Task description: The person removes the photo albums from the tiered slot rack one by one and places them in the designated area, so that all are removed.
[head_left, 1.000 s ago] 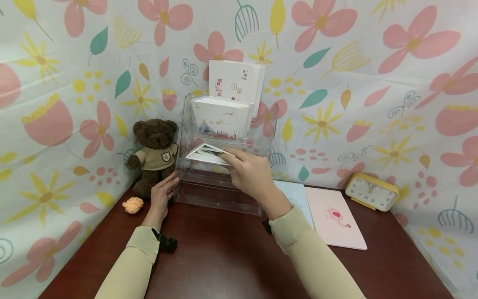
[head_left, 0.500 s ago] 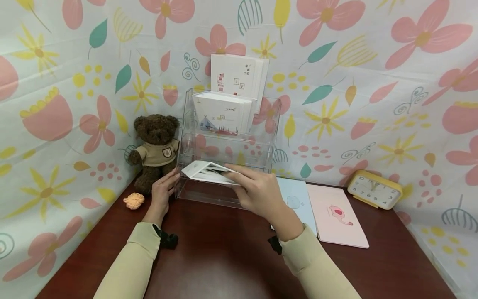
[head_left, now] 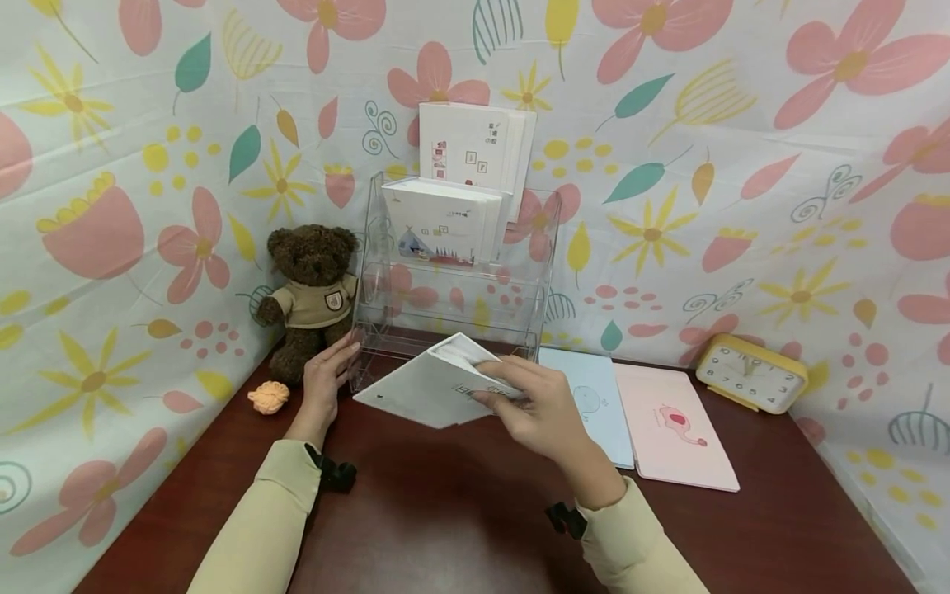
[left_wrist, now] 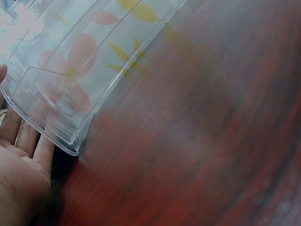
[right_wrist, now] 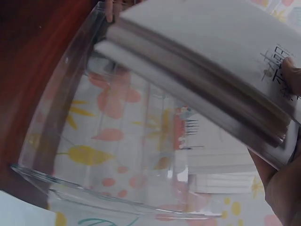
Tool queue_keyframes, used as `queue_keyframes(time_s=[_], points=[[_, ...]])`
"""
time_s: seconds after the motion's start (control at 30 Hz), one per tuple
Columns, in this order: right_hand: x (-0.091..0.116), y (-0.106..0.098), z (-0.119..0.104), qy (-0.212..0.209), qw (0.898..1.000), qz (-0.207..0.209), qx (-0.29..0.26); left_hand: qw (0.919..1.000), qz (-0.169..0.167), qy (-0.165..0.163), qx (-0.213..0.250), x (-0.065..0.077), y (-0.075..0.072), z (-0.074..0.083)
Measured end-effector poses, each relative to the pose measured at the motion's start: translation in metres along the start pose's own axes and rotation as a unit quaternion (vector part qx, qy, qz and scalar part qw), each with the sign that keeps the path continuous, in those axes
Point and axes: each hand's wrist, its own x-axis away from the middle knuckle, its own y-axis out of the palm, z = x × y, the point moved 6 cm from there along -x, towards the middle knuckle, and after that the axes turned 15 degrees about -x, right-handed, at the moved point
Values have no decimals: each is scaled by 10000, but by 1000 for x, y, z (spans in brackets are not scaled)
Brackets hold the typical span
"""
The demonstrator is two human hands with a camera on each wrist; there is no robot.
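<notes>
My right hand (head_left: pixel 549 412) pinches a white book (head_left: pixel 416 388) by one end, thumb on the lettered cover and fingers across its page edges. The book is tilted, in front of a clear acrylic tiered rack (head_left: pixel 545 264) and over its lower tiers in the head view. In the right wrist view the thick pages of the book (right_wrist: pixel 202 28) show between its covers. At the rack's left side, my left hand (head_left: pixel 322 384) rests its extended fingers against the wall. The left wrist view shows those fingers (left_wrist: pixel 43 153) along the rack's lower corner (left_wrist: pixel 70 141).
White books stand on the upper tiers, a front one (head_left: pixel 438 223) and a taller one (head_left: pixel 463 140) behind. Left of the rack are a brown teddy bear (head_left: pixel 312 280) and an orange ball-like item (head_left: pixel 269 398). To the right lie blue (head_left: pixel 590 404) and pink notebooks (head_left: pixel 675 429), and a yellow clock (head_left: pixel 753 371).
My right hand has drawn the white book down and toward me, away from the rack, and turned it so its lettered cover shows. The left hand stays at the rack's side.
</notes>
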Motion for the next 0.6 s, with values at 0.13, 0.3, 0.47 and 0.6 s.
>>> queue_keyframes(time_s=[0.13,0.3,0.47,0.6], points=[[12,-1,11,507,9963,-184,-670,10000,21,24,-19,1,1,0],[25,6,23,1023,9881,-687,-921,9999,34,111,43,1,1,-1],[27,11,24,1135,9860,-962,-753,9999,33,119,76,2,1,1],[25,13,23,1144,9830,-1064,-962,10000,29,37,35,3,-1,3]])
